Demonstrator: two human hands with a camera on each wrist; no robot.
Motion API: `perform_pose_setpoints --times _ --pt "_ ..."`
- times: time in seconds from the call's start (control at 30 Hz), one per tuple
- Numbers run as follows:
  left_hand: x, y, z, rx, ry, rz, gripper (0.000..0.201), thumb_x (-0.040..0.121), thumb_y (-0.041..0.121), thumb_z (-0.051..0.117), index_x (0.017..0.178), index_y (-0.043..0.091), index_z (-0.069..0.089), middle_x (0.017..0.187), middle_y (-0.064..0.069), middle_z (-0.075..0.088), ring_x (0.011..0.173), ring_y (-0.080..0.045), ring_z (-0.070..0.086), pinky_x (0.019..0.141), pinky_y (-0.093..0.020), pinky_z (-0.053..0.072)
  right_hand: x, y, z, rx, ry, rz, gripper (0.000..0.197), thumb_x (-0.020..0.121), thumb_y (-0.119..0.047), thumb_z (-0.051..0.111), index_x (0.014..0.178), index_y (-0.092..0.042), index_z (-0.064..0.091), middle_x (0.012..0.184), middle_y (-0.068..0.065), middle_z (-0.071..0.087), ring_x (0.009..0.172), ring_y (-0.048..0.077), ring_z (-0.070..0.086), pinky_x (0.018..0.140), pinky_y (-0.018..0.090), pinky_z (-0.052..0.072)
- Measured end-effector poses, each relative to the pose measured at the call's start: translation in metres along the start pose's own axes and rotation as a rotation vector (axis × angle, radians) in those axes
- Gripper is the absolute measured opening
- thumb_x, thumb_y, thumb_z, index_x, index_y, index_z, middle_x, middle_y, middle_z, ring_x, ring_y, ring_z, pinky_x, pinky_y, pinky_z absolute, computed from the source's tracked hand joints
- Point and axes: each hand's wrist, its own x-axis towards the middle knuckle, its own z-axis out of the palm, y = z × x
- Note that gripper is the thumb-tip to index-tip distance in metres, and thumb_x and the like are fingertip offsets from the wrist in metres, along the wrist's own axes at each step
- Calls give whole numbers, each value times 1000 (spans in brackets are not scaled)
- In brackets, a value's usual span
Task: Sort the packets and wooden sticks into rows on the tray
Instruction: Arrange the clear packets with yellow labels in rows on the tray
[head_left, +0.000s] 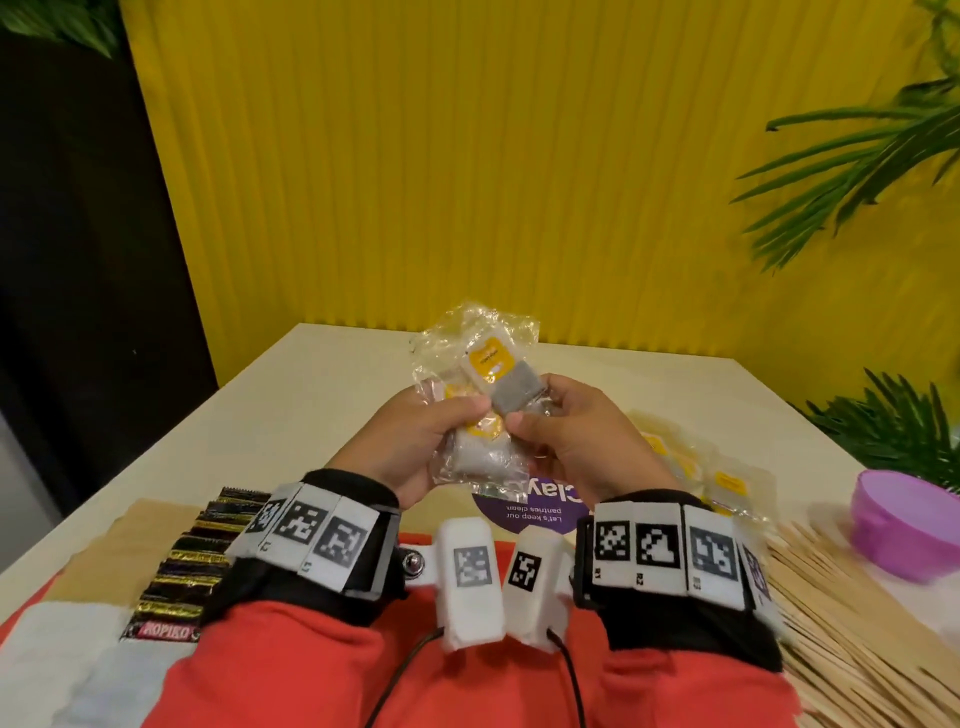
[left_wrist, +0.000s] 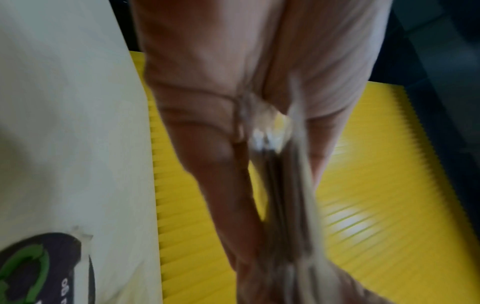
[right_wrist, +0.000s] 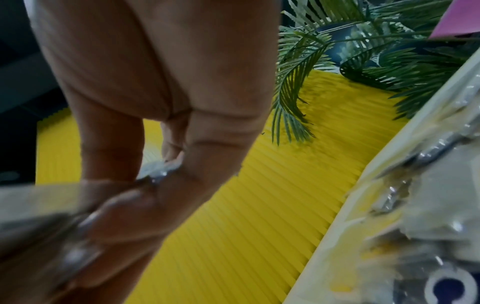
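Yellow ribbed wall behind a cream table (head_left: 291, 410). Left hand (head_left: 415, 441) and right hand (head_left: 576, 436) together pinch a bunch of clear packets (head_left: 480, 364) above it; light, crinkly, slippery film, best gripped at sealed edges.

left hand (head_left: 415, 441), right hand (head_left: 576, 436), both raised, curled grip
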Motion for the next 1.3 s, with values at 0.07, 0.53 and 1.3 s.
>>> perform_pose_setpoints --times 0.07,0.53,1.3 --pt "0 -2 -2 30 10 15 17 90 0 51 103 1 61 77 -13 71 61 -22 69 50 -30 55 -2 -3 -2 -114 -11 -8 13 85 -9 64 88 -21 62 70 -3 65 62 10 62 58 24 43" --pt "3 -7 -1 135 70 43 22 86 1 58 108 4 62 101 -17 69 77 -23 68 68 -37 58 0 2 -14 60 377 -38 21 88 -2 56 108 -6 56 85 11 68 60 14 60 50 23 45" --pt "-3 5 14 30 204 129 9 91 15 57 91 17 65 71 -3 70 52 -12 65 50 -23 53 0 0 8 -204 98 -62 47 67 -25 82 103 -7 56 95 12 67 84 27 66 76 39 55"
